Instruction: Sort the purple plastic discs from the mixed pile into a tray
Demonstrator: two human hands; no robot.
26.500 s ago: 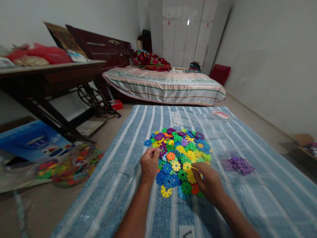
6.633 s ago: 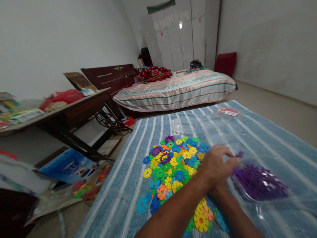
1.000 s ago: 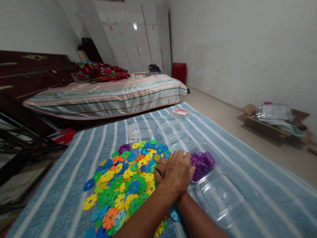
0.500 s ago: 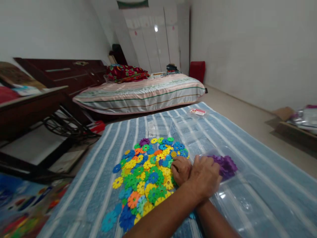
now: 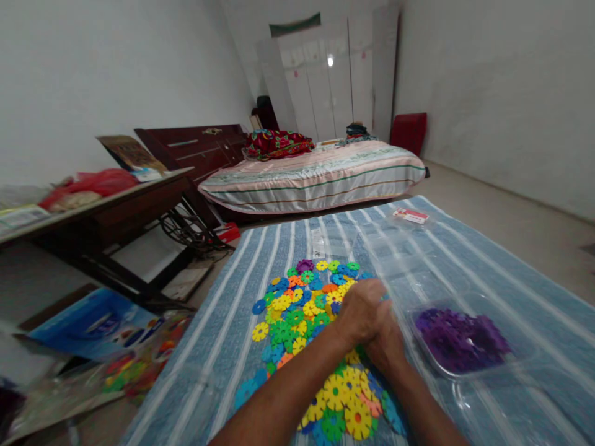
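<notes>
My left hand [image 5: 362,310] reaches across from the lower left, its fingers curled closed at the right edge of a pile of colourful flower-shaped plastic discs [image 5: 297,310]. A bit of blue shows at its fingertips. My right hand [image 5: 390,350] lies just under and behind it, fingers hidden by the left hand. More yellow and green discs [image 5: 344,402] lie below both wrists. To the right sits a clear plastic tray [image 5: 430,362] holding purple discs [image 5: 460,341], a short gap from the hands.
Everything lies on a blue striped cloth [image 5: 274,254] with clear plastic bags [image 5: 400,254] and a red-and-white label [image 5: 410,215]. Left on the floor: a blue box [image 5: 93,322], a bag of coloured pieces [image 5: 139,365], a dark wooden table [image 5: 121,204]. A bed [image 5: 320,170] stands behind.
My view has swung left and down. Both hands stay crossed and have come off the purple tray's edge, resting now at the pile's right side.
</notes>
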